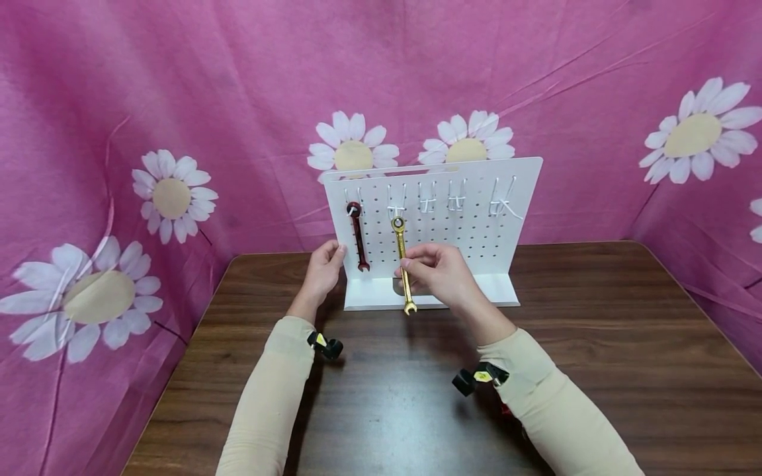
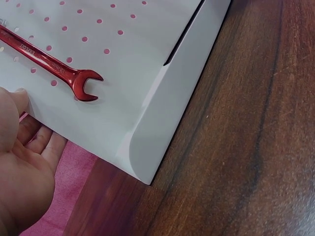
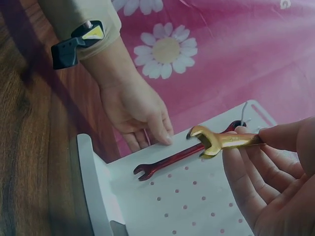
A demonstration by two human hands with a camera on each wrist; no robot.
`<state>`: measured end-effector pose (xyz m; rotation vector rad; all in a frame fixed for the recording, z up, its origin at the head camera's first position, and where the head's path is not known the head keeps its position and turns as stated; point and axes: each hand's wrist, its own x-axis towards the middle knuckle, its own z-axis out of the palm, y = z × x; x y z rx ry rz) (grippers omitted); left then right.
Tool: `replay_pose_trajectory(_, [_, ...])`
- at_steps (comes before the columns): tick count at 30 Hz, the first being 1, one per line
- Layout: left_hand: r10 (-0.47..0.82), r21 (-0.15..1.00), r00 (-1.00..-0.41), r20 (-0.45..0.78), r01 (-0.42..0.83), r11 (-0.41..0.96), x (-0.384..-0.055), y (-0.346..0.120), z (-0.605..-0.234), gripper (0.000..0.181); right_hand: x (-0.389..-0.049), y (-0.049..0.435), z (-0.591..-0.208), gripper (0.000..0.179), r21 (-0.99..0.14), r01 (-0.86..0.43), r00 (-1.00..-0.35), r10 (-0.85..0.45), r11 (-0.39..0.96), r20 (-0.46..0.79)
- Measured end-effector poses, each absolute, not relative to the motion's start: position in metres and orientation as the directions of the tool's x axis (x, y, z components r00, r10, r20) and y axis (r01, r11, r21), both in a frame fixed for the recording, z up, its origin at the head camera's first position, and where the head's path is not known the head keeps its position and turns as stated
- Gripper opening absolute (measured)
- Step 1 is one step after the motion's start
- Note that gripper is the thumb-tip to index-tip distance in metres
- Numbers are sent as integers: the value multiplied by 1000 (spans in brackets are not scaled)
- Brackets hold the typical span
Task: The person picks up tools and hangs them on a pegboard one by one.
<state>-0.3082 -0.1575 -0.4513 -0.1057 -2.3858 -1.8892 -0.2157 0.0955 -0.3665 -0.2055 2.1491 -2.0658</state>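
Note:
A gold combination wrench (image 1: 401,248) is pinched between the thumb and fingers of my right hand (image 1: 443,271). Its ring end is up by the second hook from the left on the white pegboard (image 1: 440,235); whether it touches that hook I cannot tell. The open end points down, toward the board's base. My left hand (image 1: 324,268) holds the board's left edge, thumb on the front face and fingers behind. Just beside it, a red combination wrench (image 2: 54,64) hangs by its ring from the leftmost hook, open jaw downward.
Farther right on the board, several white wire hooks (image 1: 456,198) carry nothing. The board's base (image 1: 372,297) stands on a dark wooden table (image 1: 369,410). Behind and at the sides hangs a pink cloth (image 1: 262,132) with daisies. Each wrist wears a small black camera (image 1: 476,378).

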Motion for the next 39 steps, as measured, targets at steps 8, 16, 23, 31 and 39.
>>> replay_pose_trajectory(8, [-10,965,-991,132,127,230,-309,-158,-452,27,-232,93,-375,27,-994,24,-991,-131,109,-38])
replay_pose_trajectory(16, [-14,962,-992,122,115,247,-309,-158,-452,28,-253,87,-382,36,-989,62,-993,-87,131,-74])
replay_pose_trajectory(23, [-11,961,-992,128,121,247,-310,-159,-454,28,-268,81,-384,37,-987,110,-992,-45,119,-116])
replay_pose_trajectory(31, [-10,959,-991,135,128,252,-310,-158,-454,27,-282,82,-386,40,-977,141,-989,-11,158,-145])
replay_pose_trajectory(39, [-14,962,-990,137,130,239,-311,-159,-455,27,-286,88,-392,41,-967,180,-984,22,182,-178])
